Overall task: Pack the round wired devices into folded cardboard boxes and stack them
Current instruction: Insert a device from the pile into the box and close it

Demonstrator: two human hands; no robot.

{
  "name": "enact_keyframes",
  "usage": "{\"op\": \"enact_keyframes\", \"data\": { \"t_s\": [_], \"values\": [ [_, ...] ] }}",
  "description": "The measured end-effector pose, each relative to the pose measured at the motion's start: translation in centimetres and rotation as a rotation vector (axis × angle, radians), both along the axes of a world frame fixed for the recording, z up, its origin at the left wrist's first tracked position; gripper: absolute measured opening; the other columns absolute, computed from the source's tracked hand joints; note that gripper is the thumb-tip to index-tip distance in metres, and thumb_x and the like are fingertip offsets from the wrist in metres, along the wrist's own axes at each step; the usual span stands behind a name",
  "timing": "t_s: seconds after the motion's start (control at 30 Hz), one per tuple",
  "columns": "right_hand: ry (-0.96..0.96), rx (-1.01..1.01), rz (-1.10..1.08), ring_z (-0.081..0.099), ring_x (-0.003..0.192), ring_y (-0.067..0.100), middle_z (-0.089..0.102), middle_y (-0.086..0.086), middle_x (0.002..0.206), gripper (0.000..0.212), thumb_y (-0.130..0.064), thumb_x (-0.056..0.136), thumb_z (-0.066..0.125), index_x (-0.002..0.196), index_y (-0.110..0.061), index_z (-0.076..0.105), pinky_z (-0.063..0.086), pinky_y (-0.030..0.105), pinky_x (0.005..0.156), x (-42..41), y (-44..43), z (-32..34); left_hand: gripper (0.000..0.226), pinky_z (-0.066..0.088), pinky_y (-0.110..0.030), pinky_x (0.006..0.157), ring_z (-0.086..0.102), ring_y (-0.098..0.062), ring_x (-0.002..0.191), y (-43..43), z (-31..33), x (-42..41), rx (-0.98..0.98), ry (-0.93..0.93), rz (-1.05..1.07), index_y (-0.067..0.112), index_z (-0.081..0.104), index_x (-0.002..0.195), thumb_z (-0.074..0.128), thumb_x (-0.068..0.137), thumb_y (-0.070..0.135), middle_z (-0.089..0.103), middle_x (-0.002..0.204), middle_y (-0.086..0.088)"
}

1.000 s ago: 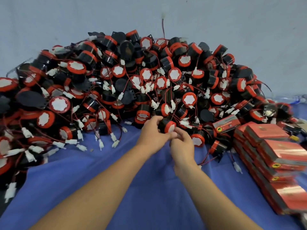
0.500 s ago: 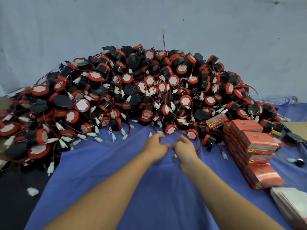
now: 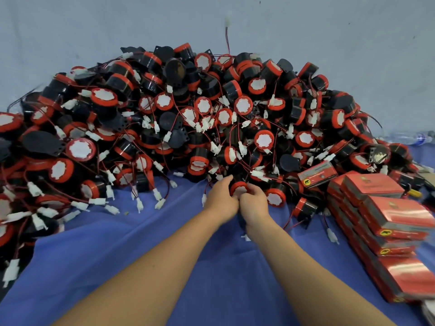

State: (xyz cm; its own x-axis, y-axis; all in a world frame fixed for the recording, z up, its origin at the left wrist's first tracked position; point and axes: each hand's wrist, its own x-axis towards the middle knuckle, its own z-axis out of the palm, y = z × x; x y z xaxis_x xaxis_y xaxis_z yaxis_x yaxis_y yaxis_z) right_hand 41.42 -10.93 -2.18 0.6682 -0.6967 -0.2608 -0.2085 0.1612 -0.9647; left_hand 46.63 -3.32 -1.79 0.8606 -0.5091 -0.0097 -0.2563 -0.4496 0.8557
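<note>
L hand point(image 3: 221, 200) & R hand point(image 3: 255, 204) both grip one red-capped wired device point(image 3: 239, 187) at pile point(image 3: 164, 102) edge — pick-up step; next prob. needs its wire freed, then boxing.

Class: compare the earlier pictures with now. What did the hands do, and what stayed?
Both hands reached forward off the cloth; the left hand and right hand now hold one round device at the edge of the pile. The pile and red boxes stayed put.

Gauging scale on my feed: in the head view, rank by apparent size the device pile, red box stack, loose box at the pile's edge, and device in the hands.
1. Device pile
2. Red box stack, enlarged by nearness
3. Loose box
4. Held device, partly covered
</note>
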Motion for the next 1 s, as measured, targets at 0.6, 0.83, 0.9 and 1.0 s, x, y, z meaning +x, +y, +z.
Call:
{"op": "enact_keyframes", "data": {
  "t_s": [0.6,0.83,0.9,1.0],
  "values": [
    [-0.098,0.081,0.208,0.070,0.102,0.022,0.079,0.004,0.098,0.015,-0.015,0.096,0.064,0.102,-0.019,0.077,0.056,0.036,0.090,-17.8,10.1,9.8,0.054,0.050,-0.015,0.085,0.057,0.004,0.102,15.2,7.3,-14.0,-0.184,-0.283,0.006,0.039,0.059,0.119,0.091,0.075,0.033,0.053,0.115,0.019],
    [-0.215,0.366,0.138,0.076,0.073,0.013,0.075,0.008,0.084,0.013,-0.016,0.097,0.069,0.095,-0.003,0.066,0.059,0.022,0.062,-22.6,12.1,11.9,0.050,0.049,-0.014,0.082,0.059,0.002,0.105,22.5,11.4,-20.5,-0.128,-0.316,-0.083,0.042,0.058,0.112,0.091,0.074,0.037,0.063,0.111,0.025],
    [-0.244,0.400,0.154,0.073,0.068,0.013,0.072,0.008,0.079,0.008,-0.008,0.096,0.068,0.096,-0.001,0.065,0.058,0.020,0.062,-23.4,12.7,12.1,0.050,0.046,-0.012,0.085,0.055,0.005,0.108,24.0,12.0,-22.0,-0.050,-0.378,-0.090,0.044,0.056,0.113,0.089,0.075,0.044,0.059,0.114,0.027],
    [-0.243,0.295,0.139,0.072,0.070,0.016,0.068,0.015,0.092,0.018,-0.004,0.095,0.069,0.110,0.000,0.061,0.060,0.022,0.066,-24.6,13.6,11.9,0.050,0.044,-0.014,0.088,0.051,0.005,0.108,26.0,12.3,-24.3,0.066,-0.461,-0.079,0.046,0.051,0.114,0.082,0.077,0.056,0.050,0.115,0.028]
  ]
}}
